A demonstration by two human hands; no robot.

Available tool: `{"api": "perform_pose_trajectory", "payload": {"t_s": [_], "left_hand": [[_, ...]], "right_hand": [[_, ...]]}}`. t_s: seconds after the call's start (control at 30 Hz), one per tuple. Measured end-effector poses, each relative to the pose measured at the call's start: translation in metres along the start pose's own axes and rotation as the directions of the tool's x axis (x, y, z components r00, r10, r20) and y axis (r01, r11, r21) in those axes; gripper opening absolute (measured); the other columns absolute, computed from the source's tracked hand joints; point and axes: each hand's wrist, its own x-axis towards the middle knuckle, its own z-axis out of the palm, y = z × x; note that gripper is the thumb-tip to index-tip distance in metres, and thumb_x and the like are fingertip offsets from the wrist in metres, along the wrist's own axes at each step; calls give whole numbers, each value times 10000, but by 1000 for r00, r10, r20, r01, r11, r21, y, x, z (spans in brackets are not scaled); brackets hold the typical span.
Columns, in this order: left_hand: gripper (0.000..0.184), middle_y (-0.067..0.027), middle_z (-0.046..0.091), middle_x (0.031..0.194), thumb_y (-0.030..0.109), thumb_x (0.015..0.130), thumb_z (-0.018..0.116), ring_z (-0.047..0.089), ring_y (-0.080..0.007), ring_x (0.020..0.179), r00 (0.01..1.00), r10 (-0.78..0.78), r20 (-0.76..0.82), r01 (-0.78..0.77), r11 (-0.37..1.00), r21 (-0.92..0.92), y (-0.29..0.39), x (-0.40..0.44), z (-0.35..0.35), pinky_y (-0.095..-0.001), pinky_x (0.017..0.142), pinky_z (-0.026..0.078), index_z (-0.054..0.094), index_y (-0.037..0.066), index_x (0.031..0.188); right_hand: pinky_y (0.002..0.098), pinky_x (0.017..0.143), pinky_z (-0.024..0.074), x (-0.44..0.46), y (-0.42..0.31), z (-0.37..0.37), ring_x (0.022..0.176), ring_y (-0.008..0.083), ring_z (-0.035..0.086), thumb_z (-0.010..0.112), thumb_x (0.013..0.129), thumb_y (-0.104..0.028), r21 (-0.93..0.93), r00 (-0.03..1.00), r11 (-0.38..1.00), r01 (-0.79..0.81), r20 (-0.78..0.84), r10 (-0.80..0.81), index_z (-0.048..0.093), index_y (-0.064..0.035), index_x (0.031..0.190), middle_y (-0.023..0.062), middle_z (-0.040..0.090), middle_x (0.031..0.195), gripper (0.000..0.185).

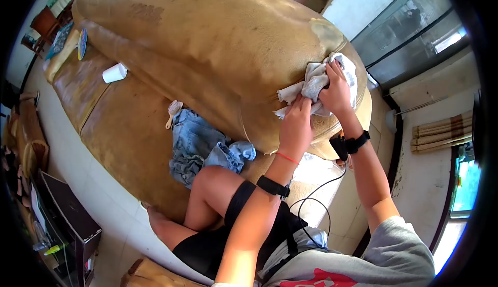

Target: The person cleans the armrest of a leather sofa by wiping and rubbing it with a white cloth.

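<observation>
A bunched white cloth (316,81) lies against the rounded arm end of a worn tan leather sofa (207,33). My right hand (336,91) is closed on the cloth, its fingers bent over the upper folds. Just to the left, my left hand (296,122) has its fingertips at the cloth's lower edge, pinching it. Part of the left fingers is hidden by the cloth and the right hand. Folded blue jeans (194,144) rest on the seat near my knee, with a wooden hairbrush (174,112) beside them.
A white cup (114,73) lies on its side on the sofa seat. Farther left stands a colourful oval object (82,44). A dark cabinet (70,214) is at the lower left. A black cable (328,204) loops beside my right forearm. Glass panels (404,28) are at upper right.
</observation>
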Motion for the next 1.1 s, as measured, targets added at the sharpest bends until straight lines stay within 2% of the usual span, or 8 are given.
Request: {"api": "perform_pose_trajectory", "payload": {"t_s": [0.27, 0.57, 0.6, 0.73, 0.83, 0.97, 1.03, 1.1], "left_hand": [[455, -384, 552, 1402, -75, 861, 649, 525, -538, 1325, 998, -6, -65, 12, 996, 93, -13, -59, 16, -562, 1127, 450, 504, -64, 1293], [373, -367, 578, 1316, 17, 908, 675, 496, -555, 1322, 999, 19, -48, -12, 990, 140, -14, -51, 28, -619, 1144, 373, 490, -74, 1220], [337, -295, 644, 1298, 29, 919, 655, 566, -483, 1333, 998, 0, -62, 12, 983, 183, -9, -52, 22, -571, 1146, 439, 532, -48, 1222], [317, -263, 690, 1179, 49, 895, 693, 707, -459, 988, 973, -229, 22, 224, 965, 136, 4, -61, -9, -532, 838, 580, 574, -7, 1184], [348, -230, 747, 924, 40, 899, 703, 708, -491, 842, 941, -338, -18, 336, 925, 179, 10, -71, -28, -573, 757, 555, 590, 1, 1225], [429, -278, 659, 1237, -28, 849, 682, 666, -458, 1093, 965, -201, -167, 223, 967, 125, 11, -71, -22, -533, 907, 551, 565, -43, 1261], [659, -354, 514, 1467, -25, 849, 696, 521, -505, 1351, 967, -237, -94, 233, 971, -48, 24, -62, -7, -512, 1155, 428, 445, -120, 1451], [750, -390, 435, 1535, 2, 864, 711, 451, -527, 1428, 973, -168, -161, 160, 985, -66, 28, -46, 6, -512, 1213, 374, 374, -128, 1521]], "right_hand": [[565, 1284, 216, -33, -31, 3, 1547, 433, 347, 674, 649, -40, 67, 994, 997, 30, 102, -37, 494, -1, 1541, 280, 450, 1605, 911], [536, 1274, 247, -25, -22, 13, 1536, 386, 380, 662, 694, -36, 16, 998, 998, 59, 30, -59, 574, -19, 1471, 222, 516, 1570, 782], [535, 1270, 254, -27, -24, 12, 1536, 384, 382, 662, 696, -32, 19, 998, 998, 60, 26, -61, 580, -18, 1463, 217, 520, 1569, 772], [471, 1272, 292, -33, -22, -4, 1523, 419, 398, 667, 732, 5, 205, 998, 978, 49, 30, -57, 568, -31, 1473, 286, 511, 1555, 749], [455, 1235, 362, -52, -36, -29, 1481, 424, 454, 707, 739, 13, 354, 997, 935, 13, 69, -40, 543, -41, 1487, 282, 541, 1517, 767], [492, 1150, 431, -75, -42, -42, 1331, 466, 543, 816, 720, -65, 414, 999, 909, 40, -1, -43, 450, 12, 1505, 266, 587, 1419, 870], [488, 1150, 435, -83, -29, -36, 1337, 457, 555, 844, 723, -72, 413, 996, 911, -22, -68, 55, 406, 42, 1501, 291, 582, 1400, 900], [488, 1166, 424, -77, -14, -26, 1359, 457, 544, 867, 725, -104, 479, 983, 872, -102, -89, 164, 402, 44, 1482, 303, 578, 1393, 900]]}}
